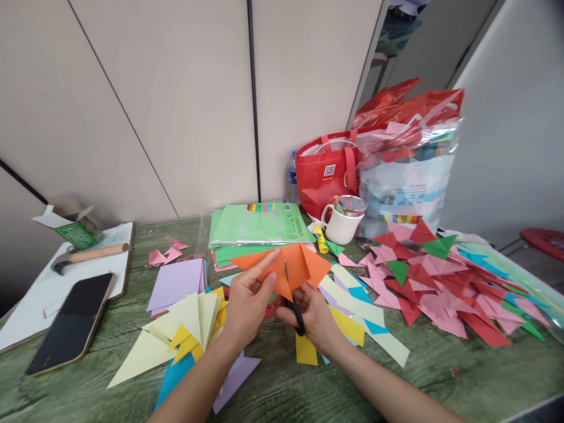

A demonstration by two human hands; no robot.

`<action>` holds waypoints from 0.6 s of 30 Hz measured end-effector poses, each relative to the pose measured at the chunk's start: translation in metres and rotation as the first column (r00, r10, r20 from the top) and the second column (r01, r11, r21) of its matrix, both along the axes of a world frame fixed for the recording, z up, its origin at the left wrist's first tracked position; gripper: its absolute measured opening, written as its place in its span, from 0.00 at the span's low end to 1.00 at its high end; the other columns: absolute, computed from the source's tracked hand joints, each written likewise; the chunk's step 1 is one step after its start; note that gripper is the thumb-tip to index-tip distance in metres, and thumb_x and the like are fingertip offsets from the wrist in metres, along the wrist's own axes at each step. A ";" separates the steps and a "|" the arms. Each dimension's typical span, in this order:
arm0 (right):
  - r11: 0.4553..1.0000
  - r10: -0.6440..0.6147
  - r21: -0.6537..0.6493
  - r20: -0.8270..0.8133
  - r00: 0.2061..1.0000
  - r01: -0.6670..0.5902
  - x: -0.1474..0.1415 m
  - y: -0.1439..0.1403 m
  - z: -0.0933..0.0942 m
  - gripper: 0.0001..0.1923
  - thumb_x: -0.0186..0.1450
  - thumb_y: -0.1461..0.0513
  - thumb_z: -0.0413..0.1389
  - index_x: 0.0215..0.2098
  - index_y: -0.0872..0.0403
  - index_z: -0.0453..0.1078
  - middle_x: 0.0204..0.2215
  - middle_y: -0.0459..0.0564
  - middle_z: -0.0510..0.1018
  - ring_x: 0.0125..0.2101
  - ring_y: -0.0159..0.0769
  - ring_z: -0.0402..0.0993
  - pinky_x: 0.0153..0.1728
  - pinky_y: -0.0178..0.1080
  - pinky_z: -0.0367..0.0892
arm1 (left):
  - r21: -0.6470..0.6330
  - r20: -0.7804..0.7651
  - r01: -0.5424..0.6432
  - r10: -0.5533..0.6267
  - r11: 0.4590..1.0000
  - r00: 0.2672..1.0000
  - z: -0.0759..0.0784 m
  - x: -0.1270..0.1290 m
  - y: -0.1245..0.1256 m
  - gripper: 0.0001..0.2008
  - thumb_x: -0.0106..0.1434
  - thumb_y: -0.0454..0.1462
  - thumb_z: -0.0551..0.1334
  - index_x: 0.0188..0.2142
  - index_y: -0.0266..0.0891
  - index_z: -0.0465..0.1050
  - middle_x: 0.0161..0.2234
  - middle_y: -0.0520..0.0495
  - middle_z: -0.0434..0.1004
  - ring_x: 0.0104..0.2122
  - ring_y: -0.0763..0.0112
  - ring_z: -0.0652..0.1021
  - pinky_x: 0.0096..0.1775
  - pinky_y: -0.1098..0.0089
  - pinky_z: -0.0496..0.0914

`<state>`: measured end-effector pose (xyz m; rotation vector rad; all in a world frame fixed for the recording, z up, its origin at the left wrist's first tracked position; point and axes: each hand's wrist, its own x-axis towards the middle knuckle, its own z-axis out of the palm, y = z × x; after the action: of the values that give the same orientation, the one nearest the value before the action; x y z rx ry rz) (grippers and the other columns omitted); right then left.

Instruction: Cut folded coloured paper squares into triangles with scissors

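My left hand (247,302) pinches a folded orange paper sheet (296,263) just above the green wood-grain table (440,370). My right hand (311,314) grips black-handled scissors (294,305), whose blades run up into the middle fold of the orange paper. Both hands sit near the table's centre, over loose yellow, cream and blue paper triangles (194,323).
A heap of pink, red and green folded pieces (440,282) lies at right. Behind are a green paper pack (259,226), a glue stick (320,238), a white mug (341,222), a red bag (328,170) and a plastic bag (409,176). At left: phone (73,323), hammer (88,255), small box (73,226).
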<state>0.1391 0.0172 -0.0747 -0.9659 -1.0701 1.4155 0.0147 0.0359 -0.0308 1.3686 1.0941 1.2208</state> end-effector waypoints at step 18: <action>0.994 -0.062 0.081 -0.123 0.990 0.072 0.001 0.004 -0.001 0.22 0.43 0.59 0.68 0.36 0.56 0.73 0.32 0.54 0.81 0.40 0.50 0.75 0.35 0.42 0.72 | -0.049 0.160 0.073 -0.065 0.996 0.985 0.002 0.001 0.001 0.19 0.56 0.36 0.61 0.49 0.41 0.72 0.42 0.49 0.78 0.37 0.68 0.75 0.39 0.70 0.70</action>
<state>0.1405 0.0210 -0.0757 -0.8366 -0.9917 1.3450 0.0154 0.0366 -0.0292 1.2362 0.9550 1.2183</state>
